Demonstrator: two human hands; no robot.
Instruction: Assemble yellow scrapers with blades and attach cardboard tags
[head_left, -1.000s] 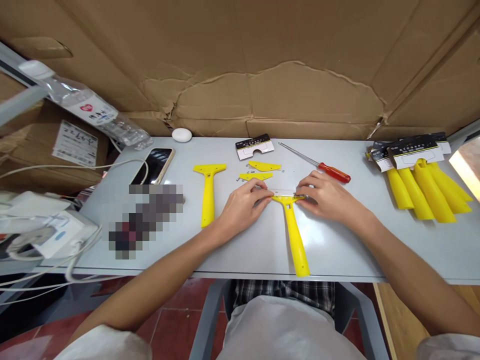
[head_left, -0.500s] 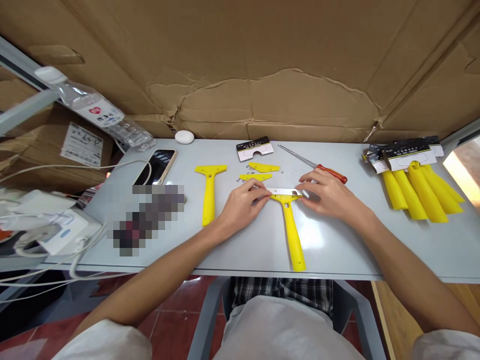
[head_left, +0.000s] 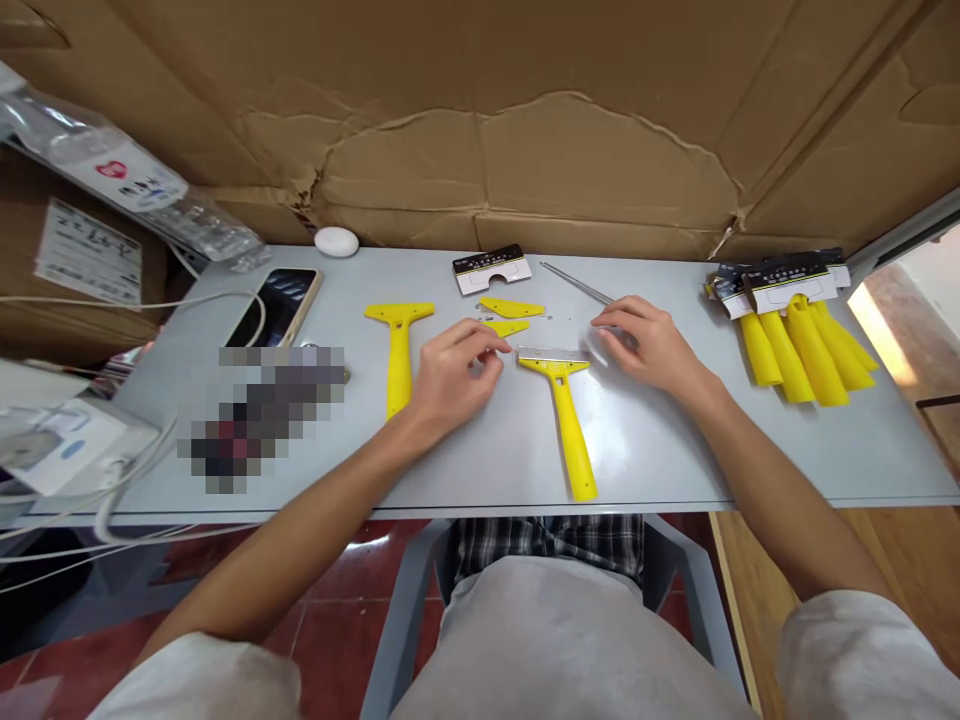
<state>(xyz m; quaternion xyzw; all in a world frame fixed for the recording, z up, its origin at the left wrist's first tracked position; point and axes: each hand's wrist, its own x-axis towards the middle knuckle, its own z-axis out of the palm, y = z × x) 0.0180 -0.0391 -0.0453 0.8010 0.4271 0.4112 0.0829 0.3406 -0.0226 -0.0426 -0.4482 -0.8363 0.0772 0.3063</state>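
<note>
A yellow scraper handle (head_left: 571,435) lies on the table between my hands, with a flat metal blade (head_left: 551,355) resting across its wide head. My left hand (head_left: 459,375) is just left of the blade, its index finger stretched out and apart from the thumb; I see nothing in it. To the right of the blade is my right hand (head_left: 643,342), fingers spread and holding nothing, covering the handle of a screwdriver (head_left: 574,281). Behind the scraper lie two yellow cover pieces (head_left: 512,307) with several small screws around them; my left fingertips partly overlap the nearer piece.
Another yellow scraper handle (head_left: 399,350) lies left of my left hand. A folded card (head_left: 491,270) is at the back. Several packaged yellow scrapers (head_left: 814,345) are piled at the right. A phone (head_left: 281,305), cables and a white power strip (head_left: 82,430) occupy the left.
Both hands have come off the blade and moved apart, leaving it lying on the scraper head. My head view has shifted, so the whole table sits higher and further left.
</note>
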